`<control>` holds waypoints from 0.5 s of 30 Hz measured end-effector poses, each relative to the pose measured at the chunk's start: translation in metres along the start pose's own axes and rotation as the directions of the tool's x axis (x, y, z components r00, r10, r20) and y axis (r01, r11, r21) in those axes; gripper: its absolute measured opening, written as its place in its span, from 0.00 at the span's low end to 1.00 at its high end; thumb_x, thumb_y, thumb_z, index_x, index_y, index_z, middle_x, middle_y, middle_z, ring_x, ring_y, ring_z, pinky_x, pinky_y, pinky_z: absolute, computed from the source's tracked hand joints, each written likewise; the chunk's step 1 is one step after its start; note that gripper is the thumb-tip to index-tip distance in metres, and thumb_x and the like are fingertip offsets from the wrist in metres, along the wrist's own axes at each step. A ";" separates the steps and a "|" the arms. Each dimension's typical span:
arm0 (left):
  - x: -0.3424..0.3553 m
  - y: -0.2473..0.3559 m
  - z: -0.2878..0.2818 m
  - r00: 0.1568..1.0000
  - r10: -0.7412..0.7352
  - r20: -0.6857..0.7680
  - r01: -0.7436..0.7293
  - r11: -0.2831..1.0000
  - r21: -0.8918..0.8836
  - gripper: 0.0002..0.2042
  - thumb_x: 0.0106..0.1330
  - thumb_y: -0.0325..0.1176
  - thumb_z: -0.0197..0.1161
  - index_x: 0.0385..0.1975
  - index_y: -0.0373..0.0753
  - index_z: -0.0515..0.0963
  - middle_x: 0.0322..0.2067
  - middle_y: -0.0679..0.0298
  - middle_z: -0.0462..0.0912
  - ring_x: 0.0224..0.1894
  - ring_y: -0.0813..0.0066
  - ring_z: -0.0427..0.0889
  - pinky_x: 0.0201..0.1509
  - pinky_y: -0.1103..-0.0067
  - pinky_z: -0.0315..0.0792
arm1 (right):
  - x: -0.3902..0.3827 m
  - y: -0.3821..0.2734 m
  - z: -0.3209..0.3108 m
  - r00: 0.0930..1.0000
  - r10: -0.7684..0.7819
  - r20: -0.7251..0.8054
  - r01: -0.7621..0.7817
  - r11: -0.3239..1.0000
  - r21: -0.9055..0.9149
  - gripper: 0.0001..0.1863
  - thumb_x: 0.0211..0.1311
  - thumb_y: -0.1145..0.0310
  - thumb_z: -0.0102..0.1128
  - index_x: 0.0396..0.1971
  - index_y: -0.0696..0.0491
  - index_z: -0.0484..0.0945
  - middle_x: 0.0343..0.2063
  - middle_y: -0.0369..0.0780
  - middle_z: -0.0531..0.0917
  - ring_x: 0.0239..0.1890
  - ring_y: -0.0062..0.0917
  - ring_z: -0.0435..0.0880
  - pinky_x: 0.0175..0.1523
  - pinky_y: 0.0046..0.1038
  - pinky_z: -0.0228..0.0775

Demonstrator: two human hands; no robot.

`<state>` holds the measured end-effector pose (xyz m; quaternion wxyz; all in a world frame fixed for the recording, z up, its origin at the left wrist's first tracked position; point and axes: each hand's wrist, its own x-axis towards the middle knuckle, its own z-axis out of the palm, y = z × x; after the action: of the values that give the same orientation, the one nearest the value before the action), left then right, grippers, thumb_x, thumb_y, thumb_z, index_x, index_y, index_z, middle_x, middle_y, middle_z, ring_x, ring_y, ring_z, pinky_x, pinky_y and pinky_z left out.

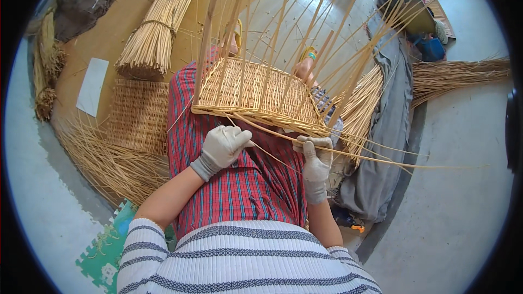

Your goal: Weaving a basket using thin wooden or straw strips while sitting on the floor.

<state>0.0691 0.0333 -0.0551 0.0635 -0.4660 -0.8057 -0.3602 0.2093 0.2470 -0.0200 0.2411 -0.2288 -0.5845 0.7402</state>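
A half-woven wicker basket [261,88] rests across my lap, its tall uprights [280,16] standing away from me. Its near edge is a braided band with long loose ends running off to the right. My left hand [224,146], in a pale work glove, is closed just below that edge on a thin wicker strand [275,159], whose end sticks out past the fingers. Beside the edge's right part, my right hand [317,166], gloved too, has its fingers curled and thumb up against the longer wicker strands [359,156]. Part of its grip is hidden.
A tied wicker bundle [155,38] lies at the far left, above a flat woven panel [139,114] and loose strands [109,155]. Grey cloth [389,130] and more wicker [457,79] lie to the right. A green foam mat [101,253] is at the lower left.
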 end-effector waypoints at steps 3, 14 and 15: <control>-0.002 -0.001 -0.004 1.000 0.021 -0.017 -0.021 0.999 0.026 0.10 0.62 0.40 0.69 0.31 0.46 0.74 0.22 0.68 0.71 0.27 0.66 0.77 0.33 0.70 0.68 | 0.002 0.023 0.004 0.999 -0.022 0.037 0.023 0.999 -0.023 0.05 0.72 0.77 0.59 0.42 0.55 0.72 0.43 0.48 0.86 0.43 0.33 0.88 0.49 0.35 0.85; 0.022 -0.006 0.013 0.998 -0.054 -0.030 0.055 0.998 0.011 0.26 0.63 0.49 0.68 0.60 0.49 0.75 0.54 0.54 0.78 0.48 0.54 0.80 0.54 0.65 0.76 | 0.076 -0.025 0.021 0.787 0.565 0.248 -0.471 0.809 -0.351 0.14 0.73 0.69 0.58 0.53 0.59 0.75 0.45 0.44 0.86 0.40 0.25 0.88 0.41 0.22 0.82; 0.027 -0.004 0.015 0.996 -0.091 -0.006 0.091 0.990 0.111 0.31 0.63 0.49 0.68 0.67 0.51 0.72 0.54 0.53 0.78 0.47 0.54 0.80 0.53 0.66 0.76 | 0.080 -0.031 0.018 0.785 0.567 0.249 -0.470 0.808 -0.356 0.14 0.73 0.69 0.58 0.53 0.59 0.75 0.45 0.44 0.86 0.40 0.25 0.88 0.41 0.22 0.82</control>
<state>0.0548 0.0603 -0.0561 0.0732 -0.4242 -0.8448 -0.3178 0.1384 0.2899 0.0092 -0.1135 -0.2803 -0.6277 0.7173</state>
